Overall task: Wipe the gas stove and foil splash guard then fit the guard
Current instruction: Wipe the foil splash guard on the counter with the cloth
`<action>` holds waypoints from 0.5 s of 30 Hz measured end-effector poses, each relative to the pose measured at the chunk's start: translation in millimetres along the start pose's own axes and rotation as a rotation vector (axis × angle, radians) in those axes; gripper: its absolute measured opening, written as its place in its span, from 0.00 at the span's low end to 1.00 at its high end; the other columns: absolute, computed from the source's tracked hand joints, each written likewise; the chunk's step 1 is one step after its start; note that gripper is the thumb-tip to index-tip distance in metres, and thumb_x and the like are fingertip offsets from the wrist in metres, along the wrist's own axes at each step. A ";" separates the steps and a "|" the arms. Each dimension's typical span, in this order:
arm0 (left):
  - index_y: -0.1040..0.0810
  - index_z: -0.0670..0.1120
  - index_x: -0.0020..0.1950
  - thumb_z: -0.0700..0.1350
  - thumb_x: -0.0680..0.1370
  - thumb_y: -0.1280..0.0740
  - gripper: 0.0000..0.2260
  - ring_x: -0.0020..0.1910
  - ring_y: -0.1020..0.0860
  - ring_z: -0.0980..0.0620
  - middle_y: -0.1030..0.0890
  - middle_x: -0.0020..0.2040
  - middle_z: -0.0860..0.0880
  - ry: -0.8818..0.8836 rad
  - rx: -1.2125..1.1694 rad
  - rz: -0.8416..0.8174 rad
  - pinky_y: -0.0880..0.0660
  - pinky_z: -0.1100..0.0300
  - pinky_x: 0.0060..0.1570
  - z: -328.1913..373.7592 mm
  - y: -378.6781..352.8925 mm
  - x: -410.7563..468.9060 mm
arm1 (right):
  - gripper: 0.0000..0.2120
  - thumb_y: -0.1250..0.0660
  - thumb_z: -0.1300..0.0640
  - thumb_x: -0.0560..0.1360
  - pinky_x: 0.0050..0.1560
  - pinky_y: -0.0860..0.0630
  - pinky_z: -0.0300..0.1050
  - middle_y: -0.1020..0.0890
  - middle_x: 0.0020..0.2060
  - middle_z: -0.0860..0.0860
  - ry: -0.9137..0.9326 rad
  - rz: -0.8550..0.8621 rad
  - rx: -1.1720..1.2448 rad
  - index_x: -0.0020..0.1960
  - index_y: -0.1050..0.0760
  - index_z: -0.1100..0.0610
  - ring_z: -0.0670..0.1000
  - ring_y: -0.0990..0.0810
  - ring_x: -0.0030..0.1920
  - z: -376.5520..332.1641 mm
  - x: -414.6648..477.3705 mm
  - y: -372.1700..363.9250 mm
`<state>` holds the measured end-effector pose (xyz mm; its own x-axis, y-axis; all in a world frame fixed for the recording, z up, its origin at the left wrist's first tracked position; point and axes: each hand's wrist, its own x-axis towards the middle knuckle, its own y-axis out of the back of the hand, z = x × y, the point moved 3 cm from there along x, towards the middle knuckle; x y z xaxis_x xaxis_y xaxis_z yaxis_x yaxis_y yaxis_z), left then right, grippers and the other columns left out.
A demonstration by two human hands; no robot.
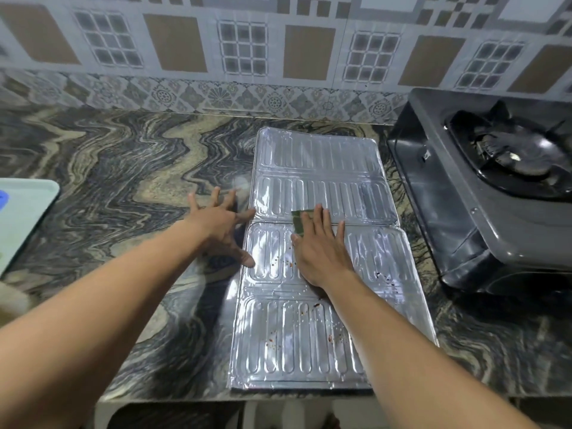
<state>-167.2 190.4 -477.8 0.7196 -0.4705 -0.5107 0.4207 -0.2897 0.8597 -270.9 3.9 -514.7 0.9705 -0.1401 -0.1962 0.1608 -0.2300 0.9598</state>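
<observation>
The guard (309, 342) lay flat on the marbled table (123, 168), unfolded into four ribbed foil panels. Its nearest edge sat at the table's front edge and its far end reached toward the wall (247, 41). Reddish-brown specks (330, 338) dotted the nearest panel, and more showed on the second panel, beside the right wrist.

Both bare forearms reached in from the bottom. The right hand (322, 252) lay palm down on the second panel, its fingers straight and close together, pressing on a green pad (297, 222). The pad showed only at the fingertips, across the fold between the second and third panels. The left hand (221, 230) was spread wide on the table just left of the guard, holding nothing. Its thumb tip rested on the guard's left edge and its forefinger tip touched that edge at the fold.

The two far panels looked clean and shiny. At the left edge of the view lay a pale green tray (21, 212), well apart from the guard. The dark stove (464, 193) stood on the table just right of the guard, its burner (513, 156) uncovered. Behind everything rose the patterned tile wall.
</observation>
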 end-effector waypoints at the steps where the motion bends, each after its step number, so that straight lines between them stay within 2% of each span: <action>1: 0.57 0.64 0.79 0.77 0.56 0.32 0.58 0.76 0.68 0.35 0.66 0.79 0.44 0.001 0.002 -0.003 0.66 0.24 0.65 1.9 1.1 0.6 | 0.29 0.56 0.47 0.85 0.75 0.67 0.63 0.63 0.79 0.57 0.006 0.006 0.002 0.81 0.60 0.58 0.57 0.66 0.78 -1.2 -0.2 -0.6; 6: 0.56 0.62 0.80 0.76 0.57 0.30 0.59 0.76 0.68 0.37 0.63 0.80 0.45 -0.002 0.014 -0.009 0.65 0.23 0.65 3.6 2.0 4.4 | 0.29 0.58 0.46 0.85 0.76 0.65 0.61 0.64 0.78 0.54 0.110 0.004 -0.030 0.79 0.66 0.56 0.54 0.66 0.78 -17.0 -11.0 -6.5; 11: 0.57 0.62 0.80 0.76 0.57 0.30 0.59 0.77 0.67 0.38 0.62 0.81 0.46 -0.001 -0.009 -0.016 0.66 0.24 0.66 2.2 -0.9 5.0 | 0.29 0.59 0.46 0.85 0.77 0.65 0.58 0.60 0.80 0.55 0.160 -0.006 0.000 0.80 0.63 0.57 0.55 0.64 0.79 -34.7 -10.6 -8.8; 15: 0.57 0.62 0.80 0.75 0.57 0.29 0.59 0.77 0.67 0.37 0.62 0.81 0.46 0.012 -0.019 -0.033 0.66 0.24 0.66 3.3 0.5 4.7 | 0.27 0.55 0.55 0.85 0.78 0.63 0.55 0.56 0.80 0.55 0.262 0.009 0.034 0.81 0.57 0.56 0.54 0.61 0.80 -40.9 -11.4 -9.2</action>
<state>-165.4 185.2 -479.8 0.7116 -0.4514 -0.5383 0.4543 -0.2888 0.8427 -276.1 47.0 -513.1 0.9860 0.1105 -0.1246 0.1499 -0.2629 0.9531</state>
